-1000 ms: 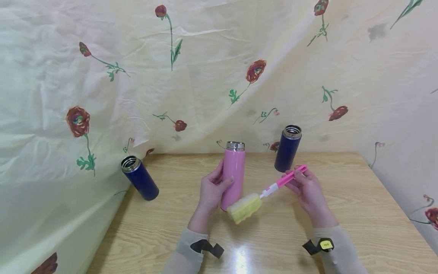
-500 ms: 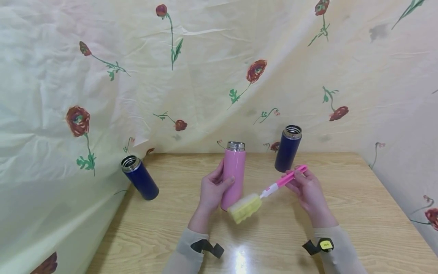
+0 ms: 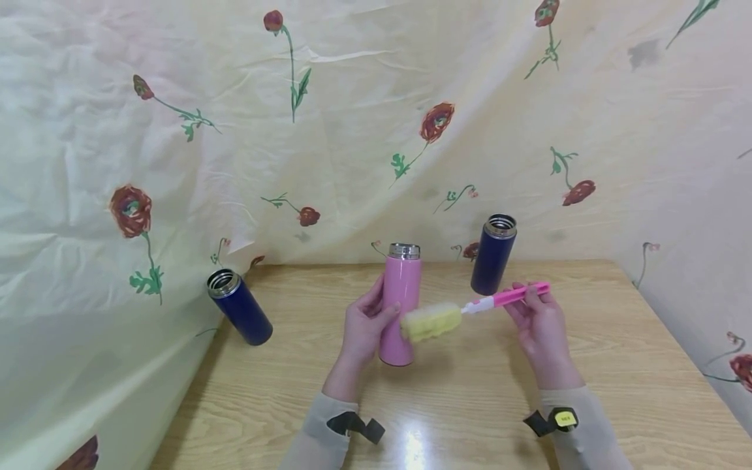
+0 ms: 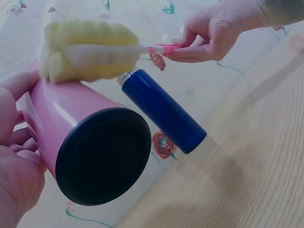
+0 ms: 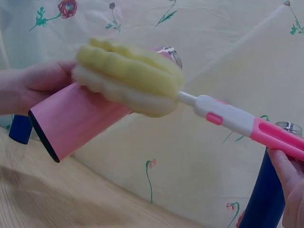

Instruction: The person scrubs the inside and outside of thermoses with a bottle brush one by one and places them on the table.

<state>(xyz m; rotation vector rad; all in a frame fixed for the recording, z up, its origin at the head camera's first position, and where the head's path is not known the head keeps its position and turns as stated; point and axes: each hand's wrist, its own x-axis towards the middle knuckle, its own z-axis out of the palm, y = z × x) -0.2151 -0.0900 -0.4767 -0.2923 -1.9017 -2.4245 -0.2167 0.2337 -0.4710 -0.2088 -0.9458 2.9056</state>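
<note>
Gripping the pink flask point(image 3: 405, 287) around its middle, as the left hand point(image 3: 361, 329) does, seems right, since the glossy, stiff body is probably light but slick. For the pink-and-white bottle brush point(image 3: 480, 304), the firm handle pinched by the right hand point(image 3: 536, 326) is the place to hold, its sponge head point(image 3: 433, 322) looking soft and springy. Raised above the desk point(image 3: 464, 405) between two navy flasks, left point(image 3: 241, 307) and far right point(image 3: 495, 258), the pink flask shows a silvery neck and dark base, the ridged yellow-and-white sponge overlapping it, contact unclear.
</note>
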